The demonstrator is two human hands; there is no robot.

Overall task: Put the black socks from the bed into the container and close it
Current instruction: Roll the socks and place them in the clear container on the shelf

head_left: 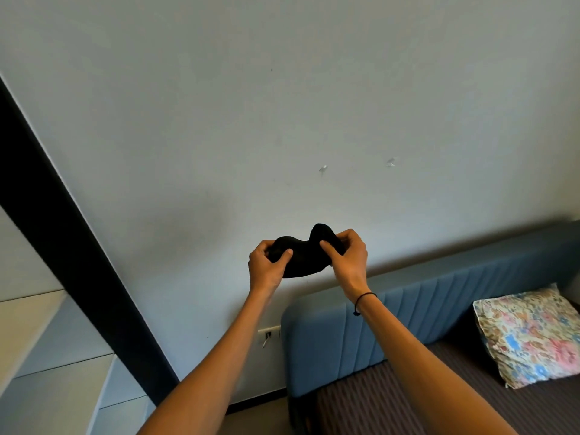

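Two hands, one bundle of black socks [301,257], held up in the air in front of the wall [282,105], well above the bed [423,400].

Item: left hand [266,265]. Grip closed on the left end of the socks, thumb pressed into the cloth, fingers curled behind.

Item: right hand [346,254]. Grip closed on the right end of the socks, where a hump of cloth rises just above the knuckles. A dark band sits on the wrist below the socks.

Item: socks. Bunched, sagging between the two hands, clear of every surface. Whether one sock or a pair cannot be told.

Item: headboard [408,309], blue and padded, below and to the right of the socks. Striped bed cover lower still. Floral pillow [530,334] far right of the socks, leaning against the headboard.

Item: pale shelves [47,356], far below and to the left of the socks, beside a dark post [62,215].

Item: container. Not in view.

Step in hand, as judged: the socks are off the bed and appear to be mid-roll or mid-fold; stowing and closing are not yet done.

Next move, as judged: finish compacting the bundle, turn toward the container, drop the socks in with one hand, free the other for the lid. Loose ends may snag at the rim if not tucked.
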